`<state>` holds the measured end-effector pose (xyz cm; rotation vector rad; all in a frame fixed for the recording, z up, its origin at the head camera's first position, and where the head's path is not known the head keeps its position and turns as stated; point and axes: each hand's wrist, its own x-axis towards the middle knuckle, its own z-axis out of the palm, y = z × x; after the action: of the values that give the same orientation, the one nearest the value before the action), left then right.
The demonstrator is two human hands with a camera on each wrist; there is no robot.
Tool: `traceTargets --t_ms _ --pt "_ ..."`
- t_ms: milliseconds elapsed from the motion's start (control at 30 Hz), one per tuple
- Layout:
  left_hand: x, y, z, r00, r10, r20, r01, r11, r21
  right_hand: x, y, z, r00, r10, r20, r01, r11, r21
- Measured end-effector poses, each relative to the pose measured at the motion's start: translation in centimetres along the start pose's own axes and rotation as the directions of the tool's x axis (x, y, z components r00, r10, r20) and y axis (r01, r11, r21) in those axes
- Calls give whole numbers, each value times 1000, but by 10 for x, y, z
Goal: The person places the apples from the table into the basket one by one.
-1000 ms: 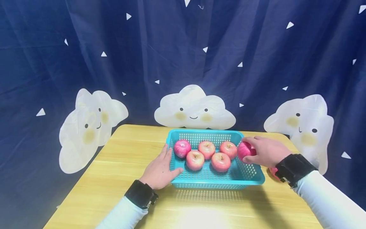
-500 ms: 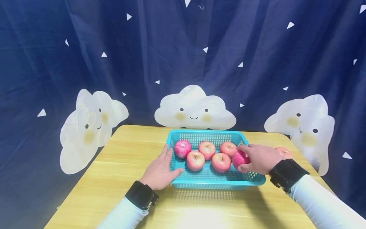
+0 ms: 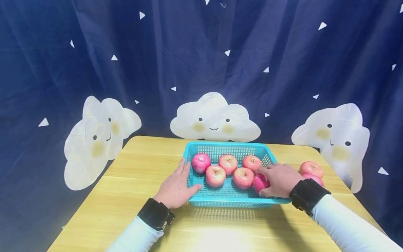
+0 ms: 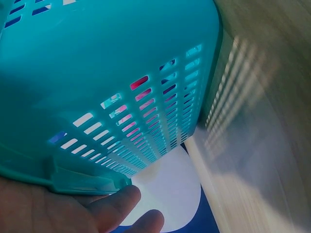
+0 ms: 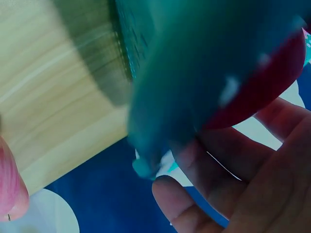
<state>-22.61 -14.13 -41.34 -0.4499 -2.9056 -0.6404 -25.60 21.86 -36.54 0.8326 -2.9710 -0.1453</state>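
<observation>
A turquoise perforated plastic basket (image 3: 233, 201) sits on the table, holding several apples. My left hand (image 3: 174, 189) rests along its left rim, fingers stretched out and thumb over the edge. In the left wrist view the fingers (image 4: 116, 208) lie at the rim beside the basket wall (image 4: 97, 58). At the right end, my right hand (image 3: 281, 180) holds a dark pink apple (image 3: 260, 183) low inside the basket, thumb in front and fingers behind. That apple (image 5: 267, 87) is partly hidden by the blurred rim in the right wrist view. A similar dark apple (image 3: 201, 163) lies at the left end.
Paler apples, such as one front-left (image 3: 215, 176) and one mid-front (image 3: 243, 177), fill the basket's middle. Outside it to the right lie a pale apple (image 3: 311, 169) and a pinker one (image 3: 314, 179), partly hidden by my wrist. A dark blue curtain (image 3: 189, 52) hangs behind the wooden table (image 3: 126, 196).
My right hand has carried the dark pink apple left and down from the right rim into the basket's front right. The two outside apples have come into view. My left hand stays put.
</observation>
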Motion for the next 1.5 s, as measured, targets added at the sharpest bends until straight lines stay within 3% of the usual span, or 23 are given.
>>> traceTargets --t_ms 567,967,1500 --pt "3 3 -3 1000 -2 1 2 1000 14 2 -4 19 996 -28 -87 23 998 -52" --pt "2 1 -4 1000 -21 14 21 1000 17 11 -9 22 1000 14 -27 -17 996 -85" --pt "1 2 1 1000 -13 -2 13 1000 11 8 -5 24 1000 11 -26 -13 998 -65"
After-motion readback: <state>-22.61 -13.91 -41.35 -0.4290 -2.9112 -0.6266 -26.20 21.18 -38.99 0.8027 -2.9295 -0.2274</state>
